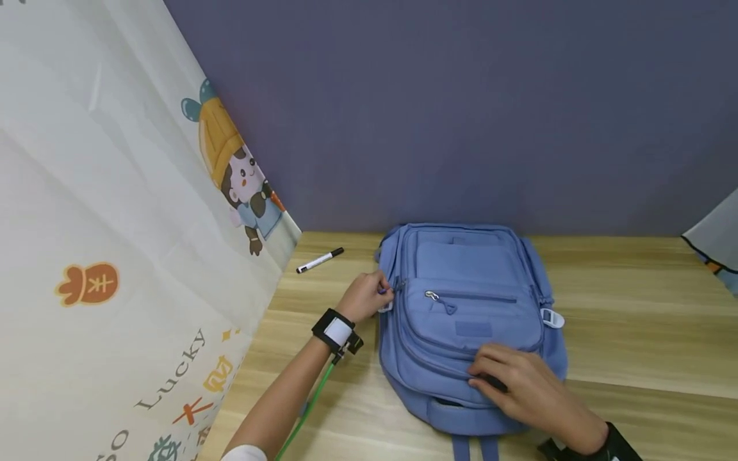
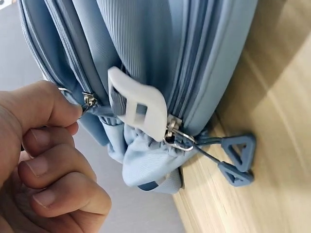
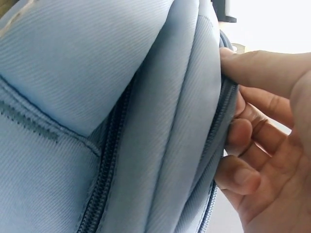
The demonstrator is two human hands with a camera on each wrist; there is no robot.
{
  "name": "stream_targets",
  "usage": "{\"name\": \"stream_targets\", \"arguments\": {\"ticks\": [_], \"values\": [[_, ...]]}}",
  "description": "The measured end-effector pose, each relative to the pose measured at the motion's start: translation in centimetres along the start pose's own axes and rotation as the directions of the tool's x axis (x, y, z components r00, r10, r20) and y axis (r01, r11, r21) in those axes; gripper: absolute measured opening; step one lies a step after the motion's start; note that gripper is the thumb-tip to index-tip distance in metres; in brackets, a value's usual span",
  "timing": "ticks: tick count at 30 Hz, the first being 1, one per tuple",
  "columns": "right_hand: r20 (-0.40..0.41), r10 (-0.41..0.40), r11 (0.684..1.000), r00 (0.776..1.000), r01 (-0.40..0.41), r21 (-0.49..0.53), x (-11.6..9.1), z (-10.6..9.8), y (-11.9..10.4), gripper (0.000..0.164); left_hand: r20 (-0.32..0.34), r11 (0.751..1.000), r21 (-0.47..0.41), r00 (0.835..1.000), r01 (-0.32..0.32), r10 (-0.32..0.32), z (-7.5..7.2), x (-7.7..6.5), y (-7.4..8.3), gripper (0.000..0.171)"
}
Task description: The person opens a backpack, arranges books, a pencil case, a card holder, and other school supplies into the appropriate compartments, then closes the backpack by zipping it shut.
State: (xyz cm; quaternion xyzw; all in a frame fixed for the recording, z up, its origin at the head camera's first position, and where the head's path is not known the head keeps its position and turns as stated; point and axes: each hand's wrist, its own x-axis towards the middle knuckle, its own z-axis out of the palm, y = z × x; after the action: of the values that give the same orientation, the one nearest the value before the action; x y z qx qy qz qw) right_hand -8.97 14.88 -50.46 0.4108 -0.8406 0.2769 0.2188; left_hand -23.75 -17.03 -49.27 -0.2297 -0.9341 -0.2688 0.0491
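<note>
A blue backpack (image 1: 474,262) lies on the wooden table, its zipped front pockets facing up. At its left side, my left hand (image 1: 364,297) pinches a small zipper pull between thumb and forefinger; the metal zipper slider (image 2: 89,99) shows right at the fingertips. Close by that hand are a white plastic buckle (image 2: 146,109) and a pair of blue triangular zipper pulls (image 2: 238,165) hanging from another zipper. My right hand (image 1: 524,387) grips the zipped edge (image 3: 221,114) of a pocket near the bag's bottom, thumb on one side and fingers on the other.
A marker (image 1: 319,260) with a black cap lies left of the backpack. White printed cloth (image 1: 144,192) borders the table on the left, and a dark blue-grey panel (image 1: 461,115) stands behind it. A green cable (image 1: 308,406) runs from the left wrist strap.
</note>
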Motion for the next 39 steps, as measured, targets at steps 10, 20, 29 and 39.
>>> {"name": "stream_targets", "arguments": {"ticks": [10, 20, 29, 39], "values": [[0.004, 0.015, 1.000, 1.000, -0.014, -0.010, -0.1, -0.1, -0.5, 0.032, -0.031, 0.997, 0.061, 0.999, 0.040, -0.039, 0.2, 2.2, -0.6, 0.012], [0.036, 0.012, 1.000, 0.999, -0.013, 0.017, 0.1, -0.1, -0.3, 0.027, 0.000, 0.989, 0.124, 0.996, 0.086, -0.086, 0.5, 3.4, -1.1, 0.012], [0.109, 0.061, 0.998, 0.992, -0.064, 0.020, 2.5, -1.7, -0.1, 0.017, -0.012, 0.967, 0.232, 0.994, -0.102, 0.107, 0.6, 2.6, -1.2, 0.032], [0.210, 0.063, 0.970, 0.976, -0.011, -0.241, 4.8, 0.8, 1.0, 0.045, -0.014, 0.938, 0.252, 0.968, -0.238, 0.249, 0.7, 1.6, -0.8, 0.009]]}}
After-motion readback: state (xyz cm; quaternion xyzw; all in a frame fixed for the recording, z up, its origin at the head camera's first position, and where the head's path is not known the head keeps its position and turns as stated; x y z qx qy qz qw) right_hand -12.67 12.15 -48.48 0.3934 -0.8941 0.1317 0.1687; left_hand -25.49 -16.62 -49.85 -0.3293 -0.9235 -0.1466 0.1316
